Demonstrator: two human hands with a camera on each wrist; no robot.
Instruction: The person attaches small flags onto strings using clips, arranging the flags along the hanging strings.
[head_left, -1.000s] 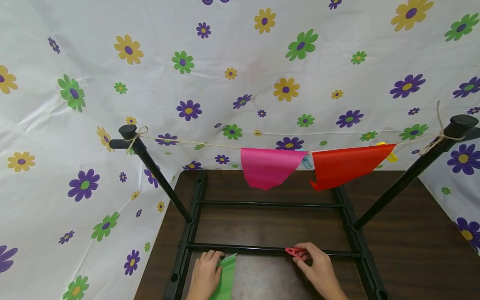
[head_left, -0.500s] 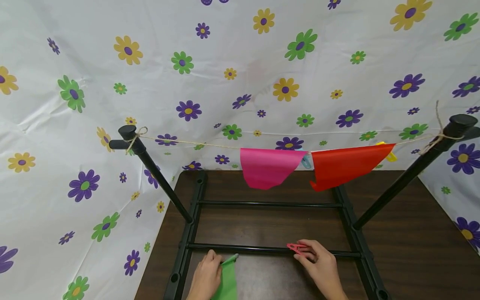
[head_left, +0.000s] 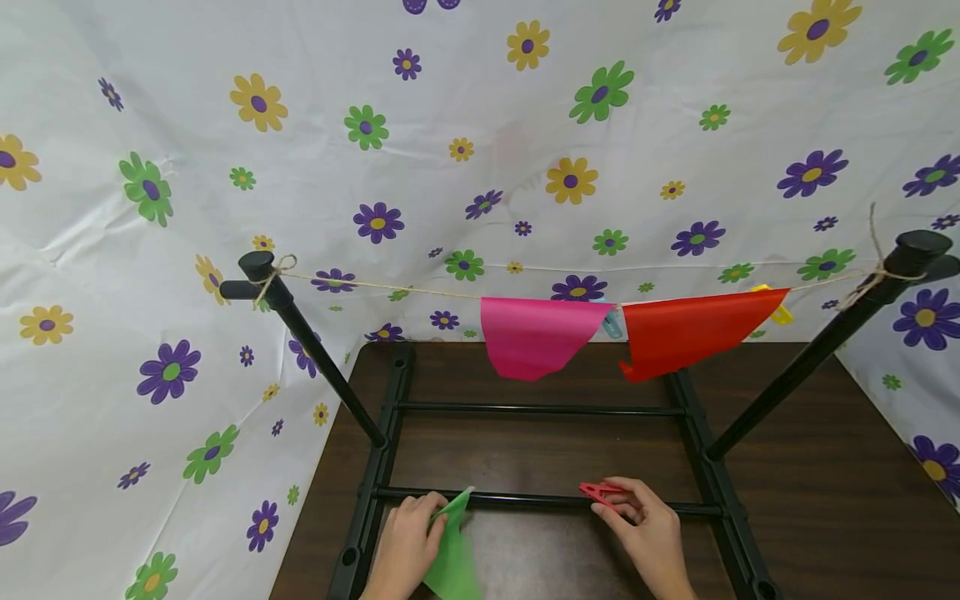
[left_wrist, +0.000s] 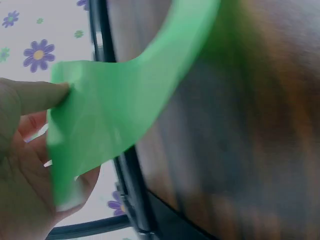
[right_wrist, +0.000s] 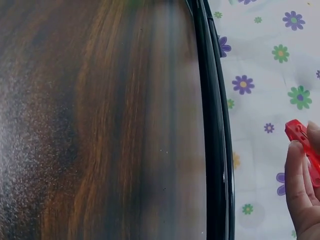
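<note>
Near the frame's front bar, my left hand [head_left: 408,542] pinches the edge of a green paper flag [head_left: 454,554] between thumb and fingers. The left wrist view shows that flag [left_wrist: 107,107] curving away from the thumb. To the right, my right hand [head_left: 643,529] holds a red clothespin [head_left: 598,493] by the fingertips, over the same bar; the clothespin [right_wrist: 302,142] sits at the edge of the right wrist view. Further back, a pink flag [head_left: 543,333] and a red flag [head_left: 697,333] hang on a string [head_left: 390,287]. A blue clothespin [head_left: 612,322] shows between them, a yellow one [head_left: 782,313] at the red flag's right end.
A black frame lies on the dark wooden table [head_left: 847,508], with a front bar [head_left: 517,498] and a back bar [head_left: 540,409]. Slanted posts rise at left [head_left: 322,358] and right [head_left: 810,358], carrying the tied string. A flower-patterned white sheet [head_left: 300,175] stands behind.
The green flag has been lifted, its top corner now rising over the front bar and its lower part swinging. My right hand with the red clothespin has shifted slightly right and up.
</note>
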